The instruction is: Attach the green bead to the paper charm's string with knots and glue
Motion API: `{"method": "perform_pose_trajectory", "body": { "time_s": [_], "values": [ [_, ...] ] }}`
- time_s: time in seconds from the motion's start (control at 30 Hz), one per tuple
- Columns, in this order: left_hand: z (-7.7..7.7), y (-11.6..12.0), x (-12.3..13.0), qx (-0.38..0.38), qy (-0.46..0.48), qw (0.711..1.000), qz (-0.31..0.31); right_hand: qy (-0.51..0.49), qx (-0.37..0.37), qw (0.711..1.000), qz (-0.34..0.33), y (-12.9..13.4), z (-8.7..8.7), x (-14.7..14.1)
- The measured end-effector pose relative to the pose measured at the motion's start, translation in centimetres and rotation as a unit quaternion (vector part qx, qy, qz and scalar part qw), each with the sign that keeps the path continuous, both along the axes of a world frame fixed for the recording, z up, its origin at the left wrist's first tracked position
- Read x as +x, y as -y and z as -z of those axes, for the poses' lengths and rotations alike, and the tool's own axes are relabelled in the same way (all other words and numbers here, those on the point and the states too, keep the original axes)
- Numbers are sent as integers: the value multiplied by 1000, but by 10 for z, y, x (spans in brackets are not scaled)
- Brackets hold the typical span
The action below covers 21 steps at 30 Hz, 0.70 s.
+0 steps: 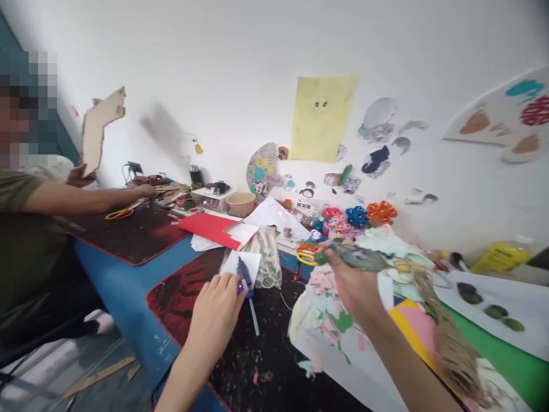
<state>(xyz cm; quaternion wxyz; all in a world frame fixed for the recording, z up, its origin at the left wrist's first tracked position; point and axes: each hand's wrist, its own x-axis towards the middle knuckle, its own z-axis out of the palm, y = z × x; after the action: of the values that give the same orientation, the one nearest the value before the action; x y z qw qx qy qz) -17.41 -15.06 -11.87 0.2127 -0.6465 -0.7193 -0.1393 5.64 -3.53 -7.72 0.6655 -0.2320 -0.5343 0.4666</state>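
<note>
My left hand [218, 300] is closed around a blue hot glue gun [243, 270] above the dark mat. A pale glue stick [254, 316] sticks out of the gun's back end, and its nozzle points away from me. My right hand [354, 286] is raised over the craft pile, fingers closed on a long grey-green piece [362, 256] whose kind I cannot make out. A round green bit [321, 257] shows by my right fingertips. Yellow-handled scissors [305, 257] lie just left of that hand. A clear bag of white cord [268, 260] is beyond the glue gun.
Red paper [210, 226] and a tan bowl [241, 201] lie further back. Felt flowers [355, 216] stand against the wall. Twine [454, 343] and painted paper [326, 332] cover the right side. At left, another person [26, 240] holds cardboard [96, 129] and reaches over a second mat [124, 237].
</note>
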Motion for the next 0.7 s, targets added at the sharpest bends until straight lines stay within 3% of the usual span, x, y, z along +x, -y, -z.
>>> {"method": "perform_pose_trajectory", "body": {
  "time_s": [0.1,0.2,0.37,0.53,0.7],
  "values": [
    [42,-2,-16,-11,-1,999,-37,-14,-88,993,-71,-4,32,-47],
    [62,-9,-25,-16,5,999,-41,-29,-162,978,-130,-14,58,-87],
    [85,-21,-35,-1,31,999,-8,-43,-254,948,-187,-30,84,-129],
    [105,-25,-39,38,62,997,11,-46,-289,936,-196,-34,93,-137],
    [102,-14,-45,109,140,984,15,-36,-292,938,-184,-30,95,-140]
  ]
}}
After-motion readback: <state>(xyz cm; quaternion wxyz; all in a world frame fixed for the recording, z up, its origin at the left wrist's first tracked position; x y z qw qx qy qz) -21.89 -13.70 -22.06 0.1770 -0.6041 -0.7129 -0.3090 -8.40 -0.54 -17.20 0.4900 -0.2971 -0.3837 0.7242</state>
